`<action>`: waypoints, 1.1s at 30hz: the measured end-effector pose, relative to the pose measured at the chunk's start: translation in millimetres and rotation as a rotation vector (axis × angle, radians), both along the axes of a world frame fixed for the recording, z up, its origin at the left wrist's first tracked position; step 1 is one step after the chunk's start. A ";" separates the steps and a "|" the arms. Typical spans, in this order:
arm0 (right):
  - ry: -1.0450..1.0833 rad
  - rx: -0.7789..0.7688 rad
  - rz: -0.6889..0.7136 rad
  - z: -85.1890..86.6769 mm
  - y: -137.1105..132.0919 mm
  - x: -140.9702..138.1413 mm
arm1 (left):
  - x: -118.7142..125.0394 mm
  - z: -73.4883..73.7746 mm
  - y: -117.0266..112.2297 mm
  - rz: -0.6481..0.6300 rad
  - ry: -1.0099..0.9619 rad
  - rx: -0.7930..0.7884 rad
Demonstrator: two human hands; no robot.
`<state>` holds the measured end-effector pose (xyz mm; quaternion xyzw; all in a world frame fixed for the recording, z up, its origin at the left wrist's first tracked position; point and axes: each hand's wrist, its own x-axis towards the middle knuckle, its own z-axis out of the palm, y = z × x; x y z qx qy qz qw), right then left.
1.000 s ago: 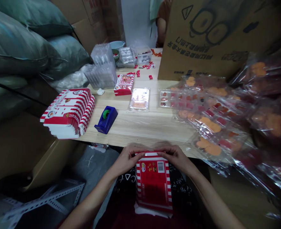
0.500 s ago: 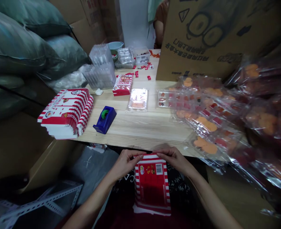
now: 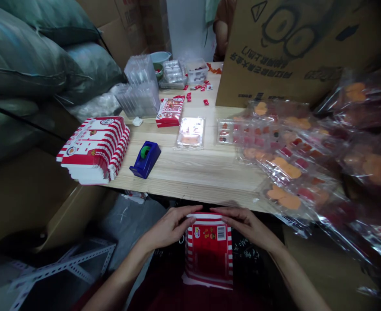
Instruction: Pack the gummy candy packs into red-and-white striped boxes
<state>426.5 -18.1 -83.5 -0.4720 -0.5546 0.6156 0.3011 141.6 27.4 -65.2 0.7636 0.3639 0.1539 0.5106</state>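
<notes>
A red-and-white striped cardboard packaging sleeve (image 3: 210,250) with a barcode lies over my lap, below the table's front edge. My left hand (image 3: 174,224) pinches its upper left corner between thumb and fingers. At the upper right corner, my right hand (image 3: 242,222) has its thumb on the printed face and its fingers along the top edge. On the table to the left stands a thick stack of similar striped sleeves (image 3: 95,147). A blue tape dispenser (image 3: 145,159) with a green core sits beside the stack. Farther back lies a clear packed tray (image 3: 190,133).
Many clear packs with orange pieces (image 3: 284,168) heap up on the right. A large carton (image 3: 274,65) stands behind them. Clear plastic trays (image 3: 138,93), a finished-looking striped box (image 3: 170,111) and small red packets (image 3: 206,102) are at the back. A person's arm (image 3: 221,34) shows beyond.
My fingers have shifted along the sleeve's top edge, the right fingers now straighter. The whole view has swung slightly, so the table things appear a little farther right and higher.
</notes>
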 end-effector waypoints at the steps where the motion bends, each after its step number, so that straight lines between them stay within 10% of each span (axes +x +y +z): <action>1: -0.003 -0.001 -0.010 0.4 -0.4 -0.3 | -2.3 1.6 -1.5 -0.020 -0.002 0.022; 14: -0.051 0.035 -0.008 -2.8 0.9 -2.4 | -1.8 8.0 13.6 0.029 0.012 -0.012; 27: -0.047 0.132 -0.149 -13.9 -10.8 -10.3 | -3.3 -0.2 -24.7 0.093 -0.115 -0.006; 33: -0.026 0.224 -0.223 17.6 -6.2 -29.1 | -10.1 3.9 -8.2 0.212 -0.223 -0.084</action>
